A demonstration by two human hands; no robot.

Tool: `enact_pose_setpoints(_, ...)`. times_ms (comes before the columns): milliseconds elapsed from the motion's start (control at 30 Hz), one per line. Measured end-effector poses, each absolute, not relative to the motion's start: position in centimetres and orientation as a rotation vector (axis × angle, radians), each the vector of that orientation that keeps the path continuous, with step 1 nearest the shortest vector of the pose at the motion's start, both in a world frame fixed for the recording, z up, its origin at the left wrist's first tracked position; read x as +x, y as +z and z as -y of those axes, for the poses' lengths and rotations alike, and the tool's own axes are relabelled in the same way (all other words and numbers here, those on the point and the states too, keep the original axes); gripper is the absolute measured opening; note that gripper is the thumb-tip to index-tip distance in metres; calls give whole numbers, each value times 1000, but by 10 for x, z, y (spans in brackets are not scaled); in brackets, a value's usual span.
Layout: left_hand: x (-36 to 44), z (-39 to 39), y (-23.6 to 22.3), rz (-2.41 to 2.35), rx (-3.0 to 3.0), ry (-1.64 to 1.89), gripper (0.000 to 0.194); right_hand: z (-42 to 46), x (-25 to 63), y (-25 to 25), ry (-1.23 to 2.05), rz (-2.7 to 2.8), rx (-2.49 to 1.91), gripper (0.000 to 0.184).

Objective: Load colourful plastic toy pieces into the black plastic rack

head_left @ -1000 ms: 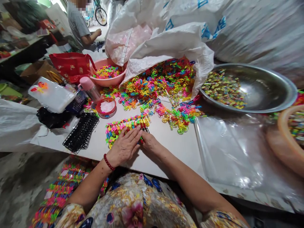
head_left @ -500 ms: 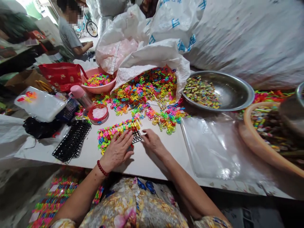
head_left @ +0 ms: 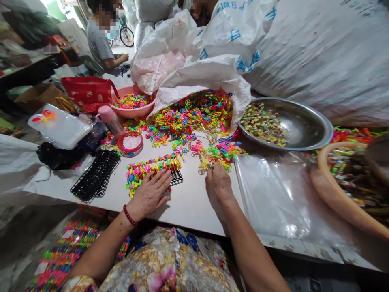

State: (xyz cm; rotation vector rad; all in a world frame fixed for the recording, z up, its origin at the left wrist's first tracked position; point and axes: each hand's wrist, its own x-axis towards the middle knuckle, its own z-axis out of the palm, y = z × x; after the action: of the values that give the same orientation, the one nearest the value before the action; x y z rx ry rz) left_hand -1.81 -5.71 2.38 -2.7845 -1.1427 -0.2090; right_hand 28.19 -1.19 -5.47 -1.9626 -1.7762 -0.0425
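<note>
My left hand (head_left: 153, 188) lies flat, fingers stretched out, over a black plastic grid rack (head_left: 176, 177). Rows of small bright plastic pieces (head_left: 136, 172) in pink, yellow, green and blue fill most of the rack; its right end shows bare black openings. My right hand (head_left: 219, 180) is at the near edge of a loose pile of coloured plastic pieces (head_left: 223, 151). Its fingers are bent together and pointing down; whatever is between the fingertips is hidden by the hand.
Behind the pile, a white woven sack (head_left: 206, 75) spills more pieces. A steel basin (head_left: 316, 125) and an orange tub (head_left: 322, 170) stand to the right, beside clear plastic bags (head_left: 270, 198). At left are black racks (head_left: 95, 174), a red basket (head_left: 130, 144) and a pink-lidded flask (head_left: 111, 119). A person (head_left: 101, 44) works beyond.
My right hand has moved from the rack's right end rightward to the loose pile, its fingers closing together. My left hand stays on the rack. The view has shifted slightly.
</note>
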Motion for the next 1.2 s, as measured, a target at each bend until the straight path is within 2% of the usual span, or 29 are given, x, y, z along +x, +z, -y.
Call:
enact_pose_setpoints(167,-17,58,25,1167,-2770,-172,65,25,277,-51,192,1703,-1701,25)
enact_pose_setpoints(300,-16,57,24,1187,-2763,-135,65,30,249,-42,775,1555,-1545,25)
enact_pose_setpoints(400,-17,56,25,1190,-2786,-111,68,35,217,-42,1177,1369,-1357,36)
enact_pose_setpoints(467,-18,55,27,1187,-2808,-95,72,37,197,-45,1324,1322,-1236,41)
enact_pose_setpoints(633,-18,56,30,1208,-2827,-115,81,38,171,-53,1227,1548,-1097,29)
enact_pose_setpoints(800,-18,56,29,1210,-2842,-148,80,32,169,-55,1102,1791,-1098,19)
enact_pose_setpoints(1067,-18,56,30,1208,-2839,-117,76,22,178,-52,1099,1939,-1114,19)
enact_pose_setpoints(1200,-16,56,30,1226,-2799,-124,78,22,174,-62,987,2006,-1039,20)
